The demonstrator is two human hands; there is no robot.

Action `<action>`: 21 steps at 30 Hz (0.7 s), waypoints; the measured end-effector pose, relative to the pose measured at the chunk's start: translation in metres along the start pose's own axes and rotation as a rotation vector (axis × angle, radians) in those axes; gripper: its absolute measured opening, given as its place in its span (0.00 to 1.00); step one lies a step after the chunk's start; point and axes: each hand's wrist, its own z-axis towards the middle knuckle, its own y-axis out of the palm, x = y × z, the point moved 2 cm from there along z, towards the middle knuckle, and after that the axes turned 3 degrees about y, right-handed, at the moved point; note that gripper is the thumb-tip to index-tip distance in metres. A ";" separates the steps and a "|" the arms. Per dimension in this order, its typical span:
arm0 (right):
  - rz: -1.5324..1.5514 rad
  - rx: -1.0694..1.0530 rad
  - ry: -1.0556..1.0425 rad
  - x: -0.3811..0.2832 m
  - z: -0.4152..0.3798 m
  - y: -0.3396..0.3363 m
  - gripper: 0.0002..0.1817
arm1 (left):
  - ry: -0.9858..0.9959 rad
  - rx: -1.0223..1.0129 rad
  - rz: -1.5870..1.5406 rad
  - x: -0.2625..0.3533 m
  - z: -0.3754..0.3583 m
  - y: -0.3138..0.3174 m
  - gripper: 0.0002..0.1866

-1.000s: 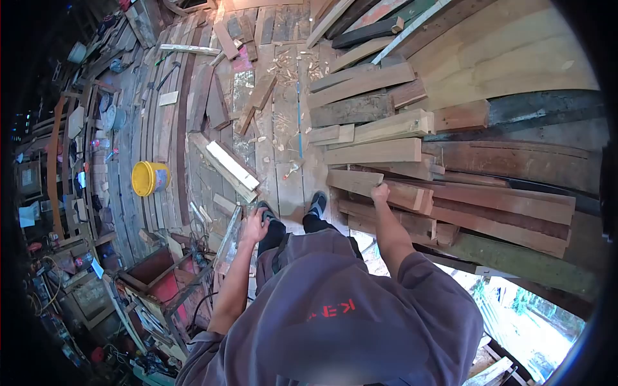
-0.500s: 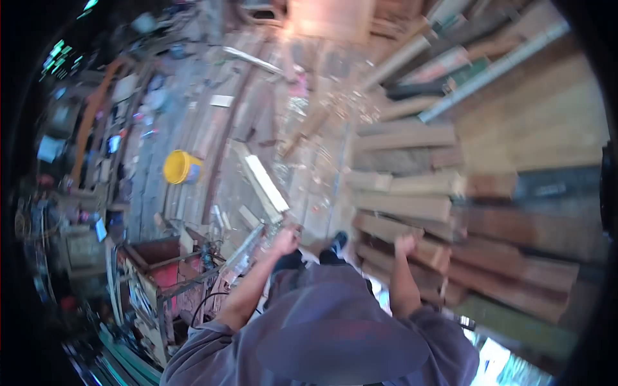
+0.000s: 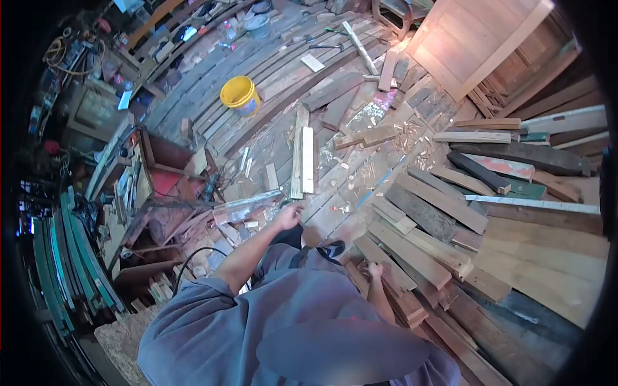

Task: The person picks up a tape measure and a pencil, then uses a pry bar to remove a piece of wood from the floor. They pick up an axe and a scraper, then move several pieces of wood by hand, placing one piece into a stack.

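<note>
My left hand (image 3: pixel 290 217), its fingers curled and nothing showing in them, hangs in front of my left leg. Just beyond it, a white-faced strip of wood (image 3: pixel 308 161) lies beside a weathered wooden batten (image 3: pixel 297 151) on the plank floor. On the other side, my right hand (image 3: pixel 374 270) is low with its fingers bent in. It overlaps the near edge of a stack of sawn boards (image 3: pixel 387 262), and no held object shows there.
A yellow bucket (image 3: pixel 239 96) stands on the planks ahead to the left. Stacked boards (image 3: pixel 444 209) line my right side. A wooden door panel (image 3: pixel 473 45) leans at the far right. An open-topped box frame (image 3: pixel 164 157) and scrap wood crowd the left.
My view has turned, so the bucket and floor strips appear farther right. My right hand is now lower, by the board stack's near end. The blur has cleared.
</note>
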 end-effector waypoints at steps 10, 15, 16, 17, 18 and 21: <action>0.026 -0.219 -0.026 -0.127 0.001 0.102 0.15 | -0.521 0.178 -0.005 -0.212 -0.042 -0.062 0.20; -0.109 -0.301 -0.044 -0.200 0.010 0.170 0.13 | -0.713 0.132 -0.157 -0.244 -0.048 -0.115 0.22; -0.106 -0.310 -0.085 -0.208 0.015 0.184 0.13 | -0.765 0.124 -0.061 -0.210 -0.049 -0.142 0.20; -0.104 -0.317 -0.121 -0.216 0.017 0.197 0.12 | -0.797 0.151 -0.165 -0.232 -0.045 -0.143 0.20; -0.208 -0.304 -0.176 -0.226 0.016 0.208 0.15 | -0.832 0.173 -0.269 -0.259 -0.051 -0.136 0.19; -0.528 -0.255 -0.318 -0.278 -0.042 0.233 0.27 | -0.898 0.143 -0.352 -0.228 -0.044 -0.178 0.16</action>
